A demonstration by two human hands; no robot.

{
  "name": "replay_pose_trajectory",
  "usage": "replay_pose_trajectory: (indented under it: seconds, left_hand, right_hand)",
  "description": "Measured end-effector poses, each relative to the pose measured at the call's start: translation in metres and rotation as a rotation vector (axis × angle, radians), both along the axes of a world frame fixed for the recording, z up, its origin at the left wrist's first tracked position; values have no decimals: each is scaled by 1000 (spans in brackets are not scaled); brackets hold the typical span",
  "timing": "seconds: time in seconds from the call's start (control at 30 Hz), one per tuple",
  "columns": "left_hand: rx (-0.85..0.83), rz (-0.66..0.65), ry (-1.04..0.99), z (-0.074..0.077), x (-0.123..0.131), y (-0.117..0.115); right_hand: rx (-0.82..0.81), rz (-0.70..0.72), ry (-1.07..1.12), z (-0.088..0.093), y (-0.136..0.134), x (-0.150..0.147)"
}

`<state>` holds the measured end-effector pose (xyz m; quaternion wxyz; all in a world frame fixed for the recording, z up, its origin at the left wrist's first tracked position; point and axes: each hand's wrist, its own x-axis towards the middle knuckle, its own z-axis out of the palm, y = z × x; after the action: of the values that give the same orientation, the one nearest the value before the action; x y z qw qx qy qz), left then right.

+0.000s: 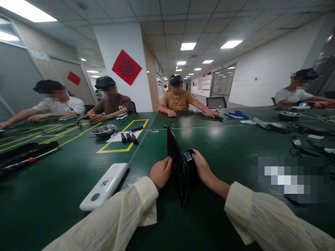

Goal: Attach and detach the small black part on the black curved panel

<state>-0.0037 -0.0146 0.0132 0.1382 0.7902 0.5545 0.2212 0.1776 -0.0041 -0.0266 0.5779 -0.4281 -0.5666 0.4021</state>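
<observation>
A flat black device (178, 164), seemingly a keyboard, stands on its long edge on the green table (222, 146) right in front of me. My left hand (161, 172) grips its left face, fingers curled round the edge. My right hand (201, 167) presses against its right face, where a small black and silver part (188, 156) sits under my fingertips. Both sleeves are cream-coloured.
A white power bank (104, 186) lies left of my left arm. Further left lie a red-handled screwdriver (24, 162) and a black case. A metal bowl (103, 130) and small black parts sit inside a yellow taped box. Several seated people surround the table; cables and tools crowd the right.
</observation>
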Motion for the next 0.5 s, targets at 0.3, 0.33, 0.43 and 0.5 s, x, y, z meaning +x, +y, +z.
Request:
replay_pose_trajectory:
  seconds: [0.3,0.33,0.43,0.5]
  left_hand:
    - [-25,-14,59,1,1,0]
    - [-25,-5,63,1,2,-1]
    - [-22,49,50,2,4,-3]
    - [-29,66,35,2,5,-4]
  right_hand:
    - [-11,-2,0,1,-1,1]
    - [-21,4,5,0,-1,1]
    - [-24,4,5,1,-1,1]
    - [-19,0,-4,2,-2,0]
